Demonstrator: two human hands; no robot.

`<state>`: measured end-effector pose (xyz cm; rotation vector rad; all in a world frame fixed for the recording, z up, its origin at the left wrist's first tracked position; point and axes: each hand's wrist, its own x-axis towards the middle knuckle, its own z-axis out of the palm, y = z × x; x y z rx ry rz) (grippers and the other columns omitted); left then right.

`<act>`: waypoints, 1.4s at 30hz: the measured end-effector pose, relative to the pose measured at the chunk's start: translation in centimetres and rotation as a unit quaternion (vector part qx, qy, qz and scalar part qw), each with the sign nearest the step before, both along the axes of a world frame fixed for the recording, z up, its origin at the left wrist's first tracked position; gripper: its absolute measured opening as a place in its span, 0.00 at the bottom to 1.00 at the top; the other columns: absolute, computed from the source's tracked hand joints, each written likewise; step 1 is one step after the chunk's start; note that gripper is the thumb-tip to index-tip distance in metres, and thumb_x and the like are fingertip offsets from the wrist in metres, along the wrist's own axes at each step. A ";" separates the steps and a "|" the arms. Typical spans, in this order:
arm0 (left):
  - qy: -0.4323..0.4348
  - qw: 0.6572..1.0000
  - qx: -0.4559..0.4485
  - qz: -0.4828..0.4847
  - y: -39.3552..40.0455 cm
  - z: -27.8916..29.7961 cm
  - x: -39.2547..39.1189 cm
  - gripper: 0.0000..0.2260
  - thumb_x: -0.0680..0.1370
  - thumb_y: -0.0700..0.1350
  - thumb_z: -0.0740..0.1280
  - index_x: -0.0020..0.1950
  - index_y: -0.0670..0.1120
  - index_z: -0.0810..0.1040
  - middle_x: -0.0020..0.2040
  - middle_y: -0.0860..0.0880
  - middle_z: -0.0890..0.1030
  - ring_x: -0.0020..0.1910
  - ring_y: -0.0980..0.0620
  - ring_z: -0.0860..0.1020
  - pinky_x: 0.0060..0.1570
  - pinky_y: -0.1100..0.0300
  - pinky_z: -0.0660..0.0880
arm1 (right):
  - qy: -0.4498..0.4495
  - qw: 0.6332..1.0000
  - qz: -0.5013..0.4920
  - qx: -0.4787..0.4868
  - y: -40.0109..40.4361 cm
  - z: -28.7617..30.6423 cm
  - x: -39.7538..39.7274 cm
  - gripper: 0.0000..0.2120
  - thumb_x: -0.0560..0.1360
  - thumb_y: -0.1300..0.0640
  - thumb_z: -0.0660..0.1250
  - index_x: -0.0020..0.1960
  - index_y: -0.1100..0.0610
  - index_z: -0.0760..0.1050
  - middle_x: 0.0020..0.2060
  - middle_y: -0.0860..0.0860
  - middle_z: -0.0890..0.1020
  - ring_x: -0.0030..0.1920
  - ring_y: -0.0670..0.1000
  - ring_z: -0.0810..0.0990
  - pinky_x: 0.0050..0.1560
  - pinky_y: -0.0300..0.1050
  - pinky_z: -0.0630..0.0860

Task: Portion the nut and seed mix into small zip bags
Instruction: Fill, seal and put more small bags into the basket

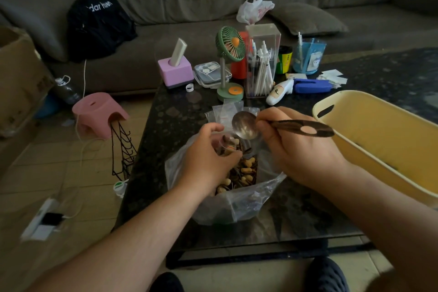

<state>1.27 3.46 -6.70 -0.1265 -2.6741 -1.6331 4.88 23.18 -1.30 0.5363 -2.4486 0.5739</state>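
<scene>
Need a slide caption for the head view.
Left hand holds a small bag over the nut mix; right hand holds an empty spoon.

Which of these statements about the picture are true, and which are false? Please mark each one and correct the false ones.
1. The right hand holds a metal spoon. True.
2. The spoon's bowl is heaped with nuts. False: it looks empty.
3. The left hand holds a small zip bag over the big bag of nut mix. True.
4. The yellow tub stands at the left side of the table. False: it is on the right.
5. The green fan lies flat on the sofa. False: it stands upright on the table.
</scene>
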 end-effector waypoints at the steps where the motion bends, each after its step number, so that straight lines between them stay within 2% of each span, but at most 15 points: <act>1: 0.014 1.000 -0.001 -0.005 -0.4 0.2 0.0 0.25 0.73 0.48 0.81 0.63 0.60 0.72 0.56 0.59 0.84 0.51 0.62 0.83 0.48 0.64 0.82 | -0.017 1.000 0.009 0.002 0.3 -0.3 -0.1 0.12 0.85 0.51 0.58 0.60 0.55 0.77 0.49 0.51 0.81 0.41 0.51 0.80 0.38 0.53 0.81; 3: 0.057 0.998 -0.025 -0.031 -1.4 0.7 -0.2 0.20 0.73 0.46 0.81 0.58 0.61 0.75 0.54 0.58 0.85 0.51 0.63 0.83 0.54 0.57 0.83 | -0.081 0.996 0.036 0.028 1.0 -1.1 -0.5 0.11 0.85 0.51 0.59 0.63 0.52 0.76 0.53 0.49 0.78 0.45 0.49 0.80 0.42 0.50 0.82; 5: 0.088 0.992 -0.055 -0.069 -2.6 1.4 -0.3 0.19 0.74 0.45 0.80 0.55 0.62 0.76 0.55 0.60 0.85 0.54 0.64 0.83 0.58 0.55 0.83 | -0.158 0.979 0.053 0.118 1.5 -2.3 -0.7 0.16 0.83 0.53 0.65 0.70 0.45 0.72 0.62 0.46 0.74 0.58 0.50 0.79 0.53 0.46 0.82; 9: 0.060 0.989 -0.070 -0.116 -4.0 1.9 -0.7 0.10 0.75 0.44 0.80 0.47 0.59 0.83 0.66 0.64 0.81 0.60 0.66 0.81 0.65 0.54 0.80 | -0.247 0.933 0.049 0.257 1.2 -3.9 -0.4 0.25 0.84 0.52 0.62 0.78 0.39 0.63 0.78 0.47 0.61 0.78 0.52 0.61 0.73 0.54 0.71; 13: 0.031 0.986 -0.084 -0.144 -4.2 2.2 -1.0 0.09 0.74 0.43 0.80 0.42 0.58 0.86 0.68 0.63 0.80 0.61 0.63 0.81 0.67 0.54 0.79 | -0.270 0.913 -0.021 0.306 1.2 -3.5 -0.1 0.24 0.83 0.50 0.63 0.77 0.38 0.61 0.77 0.48 0.60 0.78 0.56 0.60 0.70 0.60 0.73; 16: 0.033 0.983 -0.069 -0.169 -4.2 3.0 -0.8 0.10 0.75 0.41 0.80 0.44 0.57 0.87 0.61 0.61 0.81 0.57 0.63 0.82 0.62 0.61 0.80 | -0.300 0.889 -0.032 0.345 1.3 -3.0 0.1 0.29 0.80 0.49 0.69 0.77 0.38 0.62 0.75 0.49 0.62 0.77 0.57 0.63 0.70 0.61 0.74; 19: 0.050 0.975 -0.155 -0.154 -4.2 3.0 -1.0 0.10 0.78 0.43 0.76 0.45 0.60 0.85 0.52 0.61 0.80 0.51 0.64 0.80 0.52 0.66 0.77 | -0.323 0.887 -0.027 0.328 1.2 -2.9 0.1 0.31 0.78 0.49 0.72 0.76 0.36 0.63 0.73 0.48 0.64 0.76 0.56 0.65 0.67 0.56 0.77; 22: 0.052 0.978 -0.174 -0.105 -4.1 2.5 -1.2 0.08 0.82 0.46 0.71 0.47 0.60 0.82 0.45 0.60 0.83 0.45 0.64 0.80 0.45 0.64 0.76 | -0.297 0.924 -0.024 0.237 0.8 -3.1 -0.4 0.25 0.80 0.50 0.69 0.75 0.39 0.68 0.67 0.46 0.71 0.67 0.51 0.75 0.60 0.47 0.80; 25: 0.043 0.984 -0.145 -0.094 -3.8 2.2 -1.2 0.09 0.83 0.46 0.70 0.47 0.60 0.80 0.43 0.60 0.83 0.44 0.63 0.80 0.43 0.65 0.74 | -0.329 0.944 -0.021 -0.011 -0.3 -2.7 -1.3 0.20 0.81 0.48 0.68 0.73 0.43 0.72 0.59 0.41 0.77 0.55 0.42 0.80 0.53 0.38 0.79; 28: 0.016 0.993 -0.069 -0.091 -3.3 2.1 -1.0 0.09 0.83 0.45 0.70 0.50 0.61 0.80 0.47 0.59 0.84 0.47 0.59 0.82 0.51 0.55 0.82 | -0.398 0.901 -0.006 -0.172 -1.9 -2.3 -1.9 0.22 0.78 0.44 0.72 0.70 0.43 0.75 0.55 0.40 0.82 0.51 0.41 0.83 0.53 0.40 0.82; 31: -0.046 0.993 0.093 -0.058 -2.4 2.3 -0.3 0.09 0.83 0.42 0.70 0.56 0.57 0.80 0.49 0.52 0.87 0.50 0.50 0.86 0.57 0.42 0.83 | -0.404 0.870 -0.013 -0.283 -2.7 -2.7 -2.4 0.08 0.78 0.48 0.73 0.56 0.47 0.83 0.45 0.44 0.87 0.46 0.42 0.86 0.54 0.49 0.85; 34: -0.111 0.972 0.202 -0.053 -1.8 2.3 0.3 0.14 0.81 0.43 0.73 0.65 0.54 0.77 0.54 0.49 0.87 0.54 0.51 0.86 0.58 0.46 0.84 | -0.414 0.831 0.001 -0.371 -2.7 -2.3 -2.7 0.04 0.80 0.52 0.72 0.52 0.49 0.84 0.43 0.47 0.88 0.45 0.49 0.88 0.52 0.56 0.86; 36: -0.155 0.960 0.217 -0.086 -1.9 2.0 0.7 0.21 0.79 0.40 0.75 0.68 0.54 0.75 0.56 0.50 0.87 0.56 0.53 0.86 0.56 0.52 0.84 | -0.399 0.831 0.001 -0.387 -2.5 -2.0 -2.9 0.04 0.81 0.52 0.71 0.52 0.50 0.85 0.44 0.49 0.88 0.46 0.50 0.88 0.51 0.56 0.86; 38: -0.187 0.955 0.202 -0.110 -1.9 1.6 0.7 0.21 0.78 0.38 0.75 0.69 0.52 0.76 0.58 0.49 0.87 0.57 0.51 0.86 0.59 0.48 0.83 | -0.388 0.819 -0.005 -0.423 -2.5 -1.9 -3.1 0.05 0.81 0.52 0.70 0.51 0.51 0.85 0.45 0.52 0.88 0.49 0.53 0.88 0.53 0.58 0.85; 42: -0.201 0.945 0.231 -0.117 -1.7 1.3 0.8 0.20 0.75 0.43 0.75 0.67 0.50 0.80 0.58 0.49 0.88 0.60 0.50 0.85 0.63 0.48 0.81 | -0.436 0.749 0.019 -0.500 -2.6 -1.2 -3.1 0.07 0.82 0.56 0.69 0.55 0.57 0.84 0.47 0.55 0.88 0.49 0.54 0.88 0.46 0.50 0.85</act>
